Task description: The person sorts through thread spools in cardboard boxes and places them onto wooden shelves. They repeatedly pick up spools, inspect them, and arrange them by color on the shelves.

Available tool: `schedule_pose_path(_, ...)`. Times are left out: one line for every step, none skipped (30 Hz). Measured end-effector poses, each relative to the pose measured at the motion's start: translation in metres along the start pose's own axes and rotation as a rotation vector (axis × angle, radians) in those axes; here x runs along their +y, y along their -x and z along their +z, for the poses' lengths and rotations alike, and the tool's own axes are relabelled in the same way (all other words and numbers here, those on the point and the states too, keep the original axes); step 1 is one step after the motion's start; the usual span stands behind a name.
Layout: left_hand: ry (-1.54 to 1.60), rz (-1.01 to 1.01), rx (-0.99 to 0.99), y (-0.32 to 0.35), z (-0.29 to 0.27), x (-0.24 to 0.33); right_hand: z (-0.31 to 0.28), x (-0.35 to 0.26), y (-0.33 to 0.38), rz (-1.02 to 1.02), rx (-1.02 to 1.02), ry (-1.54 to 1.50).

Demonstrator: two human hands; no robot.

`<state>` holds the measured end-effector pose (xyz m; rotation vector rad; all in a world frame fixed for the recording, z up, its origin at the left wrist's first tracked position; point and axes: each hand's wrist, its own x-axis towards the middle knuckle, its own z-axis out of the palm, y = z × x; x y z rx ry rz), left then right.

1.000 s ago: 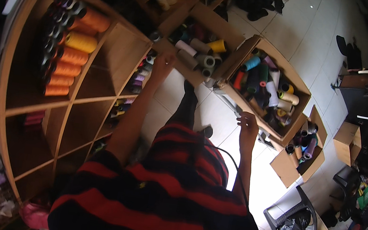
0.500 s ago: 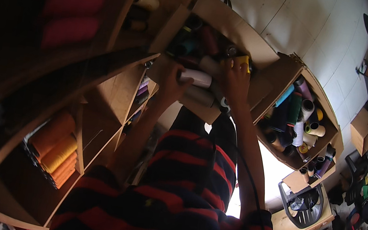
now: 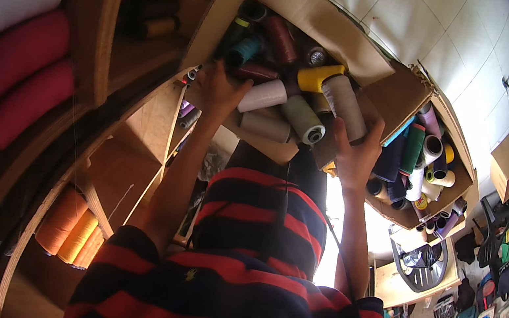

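Note:
A cardboard box [image 3: 321, 10] of thread spools lies open in front of me. My left hand [image 3: 218, 92] is at its left side, thumb and fingers spread, the thumb close to a white spool [image 3: 263, 96]. My right hand [image 3: 359, 154] has thumb and fingers around the lower end of a grey spool [image 3: 343, 105] at the box's right side. Between the hands lie a pale grey-green spool [image 3: 301, 117] and a grey spool on its side [image 3: 265, 127]. Farther in are a yellow spool [image 3: 318, 78], a dark red spool [image 3: 280, 40] and a teal spool [image 3: 245, 51].
A second cardboard box [image 3: 467, 159] with spools of several colours adjoins on the right. Wooden shelves [image 3: 108, 23] stand on the left, holding white, red and orange spools. A black chair [image 3: 420, 268] and various goods on the floor are at the lower right.
My left hand has come off the white spool and moved left. The right hand has left the yellow spool and moved right and nearer, to the grey spool. The view has shifted and brightened.

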<state>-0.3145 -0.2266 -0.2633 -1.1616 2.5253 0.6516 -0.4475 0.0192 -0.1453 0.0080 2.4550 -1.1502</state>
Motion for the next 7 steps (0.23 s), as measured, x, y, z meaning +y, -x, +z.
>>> schedule_pose_path(0.062, -0.046, -0.053, -0.001, 0.001, 0.002, -0.002, 0.005, 0.003, 0.049, -0.017, -0.049)
schedule_pose_path(0.123, -0.093, -0.106, -0.001, 0.001, 0.004, -0.004, 0.007, 0.006, 0.081, -0.025, -0.056)
schedule_pose_path(0.199, -0.093, -0.146, -0.003, 0.002, 0.002, -0.005, 0.008, 0.007, 0.111, -0.032, -0.063)
schedule_pose_path(0.275, -0.093, -0.185, -0.006, 0.002, -0.002, -0.006, 0.008, 0.009, 0.140, -0.040, -0.071)
schedule_pose_path(0.351, -0.093, -0.224, -0.007, 0.003, -0.005, -0.008, 0.010, 0.010, 0.153, -0.054, -0.082)
schedule_pose_path(0.297, -0.152, -0.236, -0.005, -0.001, 0.001, -0.007, 0.011, 0.011, 0.164, -0.066, -0.097)
schedule_pose_path(0.238, -0.207, -0.249, 0.001, -0.009, 0.015, -0.007, 0.012, 0.012, 0.180, -0.077, -0.115)
